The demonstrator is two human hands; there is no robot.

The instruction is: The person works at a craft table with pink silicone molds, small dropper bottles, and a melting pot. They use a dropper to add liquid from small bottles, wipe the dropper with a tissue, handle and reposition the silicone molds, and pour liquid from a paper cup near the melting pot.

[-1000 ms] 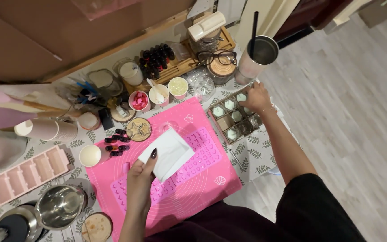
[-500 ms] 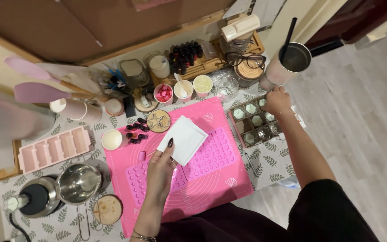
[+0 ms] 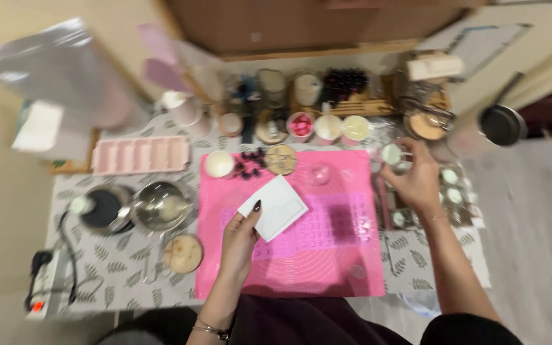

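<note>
1. Table: covered with a leaf-patterned cloth, seen from above; the view is blurred throughout.
2. Pink mat: lies flat at the centre of the table, directly ahead of the person.
3. Pink mould: a long tray with oblong cavities, at the left rear, well apart from both hands.
4. Tray of small tins: sits just off the mat's right edge, partly hidden by the right hand.
5. Metal bowl: stands left of the mat, beside a dark round pot.
6. White sheet: a square piece lying tilted on the upper middle of the mat.
7. Left hand: rests on the mat, fingers pinching the lower left edge of the white sheet; dark nails show.
8. Right hand: placed over the tray at the mat's right edge, fingers curled round a small round tin; blur leaves the firmness of the grip unclear.
9. Row of small cups: pink and cream contents, behind the mat near the wall.
10. Dark beads: a small cluster at the mat's rear left corner, beside a round disc.
</note>
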